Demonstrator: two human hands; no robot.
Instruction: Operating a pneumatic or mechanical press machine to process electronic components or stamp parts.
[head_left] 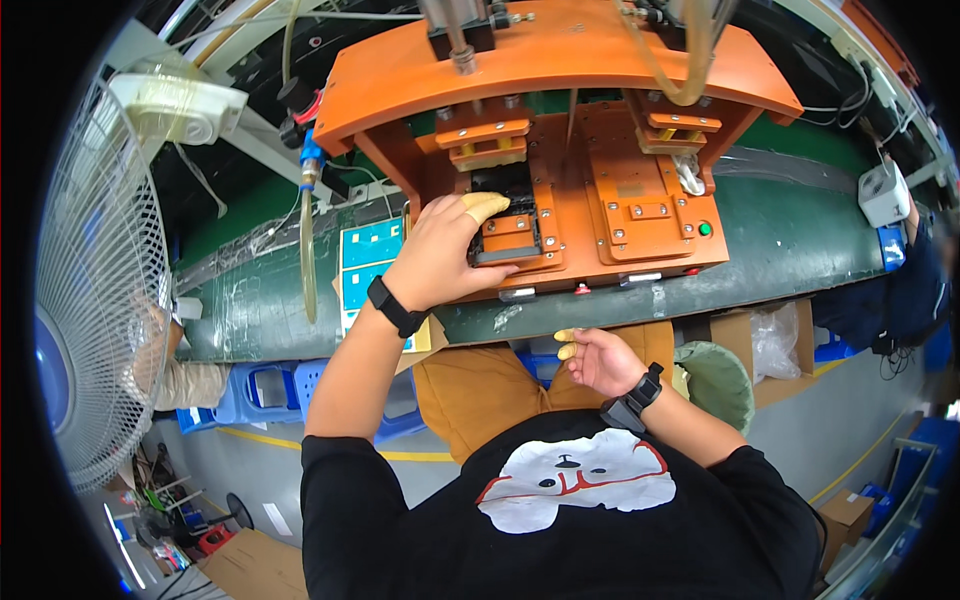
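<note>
My left hand (445, 245) reaches over the left station of an orange press (560, 250). Yellow finger covers sit on its fingertips. Its thumb lies at the near edge of a black rectangular frame (508, 250) and its fingers at the side and farther in, so the hand grips the frame where it rests in the fixture. Part of the frame is hidden by the fingers. My right hand (605, 362) hovers in front of the bench edge, above my lap. Its fingers, two with yellow covers, are loosely bent and apart, with nothing seen in them.
The press's right station (640, 190) holds an orange plate with a white cloth beside it. Blue-green sheets (365, 265) lie left of the press on the green bench (800, 240). A hanging hose (308, 250) and a large fan (100, 290) stand left. Other people sit on both sides.
</note>
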